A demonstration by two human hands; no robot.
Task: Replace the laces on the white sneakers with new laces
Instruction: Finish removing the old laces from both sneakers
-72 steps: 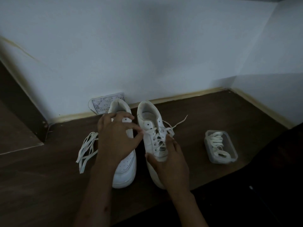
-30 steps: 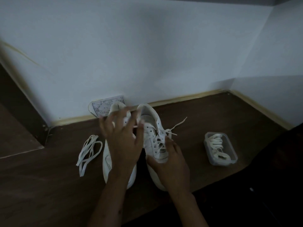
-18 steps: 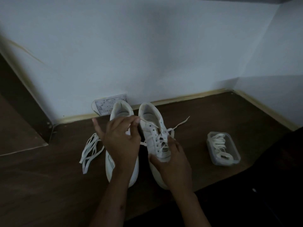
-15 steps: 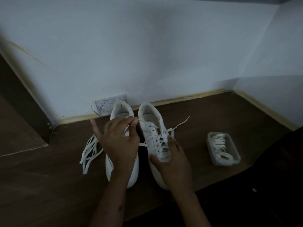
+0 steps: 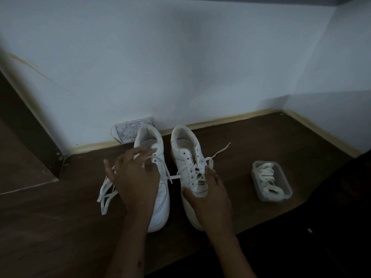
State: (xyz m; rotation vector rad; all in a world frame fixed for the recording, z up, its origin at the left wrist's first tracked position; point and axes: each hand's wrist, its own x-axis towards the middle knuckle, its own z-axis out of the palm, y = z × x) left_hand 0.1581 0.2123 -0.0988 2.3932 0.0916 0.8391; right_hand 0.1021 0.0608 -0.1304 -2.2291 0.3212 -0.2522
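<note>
Two white sneakers stand side by side on the dark wooden floor, heels toward the wall. My right hand [image 5: 208, 194] grips the toe part of the right sneaker [image 5: 185, 157], which still carries a white lace [image 5: 197, 171]. My left hand [image 5: 134, 177] hovers over the left sneaker [image 5: 160, 199] and pinches one end of that lace, drawn sideways across the gap between the shoes. The lace's other end [image 5: 221, 150] trails off to the right. The left sneaker shows no lace.
A loose pile of white laces [image 5: 106, 194] lies on the floor left of the shoes. A clear plastic box [image 5: 271, 183] holding coiled white laces sits to the right. A patterned card [image 5: 130, 130] leans on the white wall behind. A dark floor step lies far left.
My left hand has pulled a lace end out of the right sneaker and drawn it leftward over the left shoe. My right hand has stayed on the right sneaker's toe.
</note>
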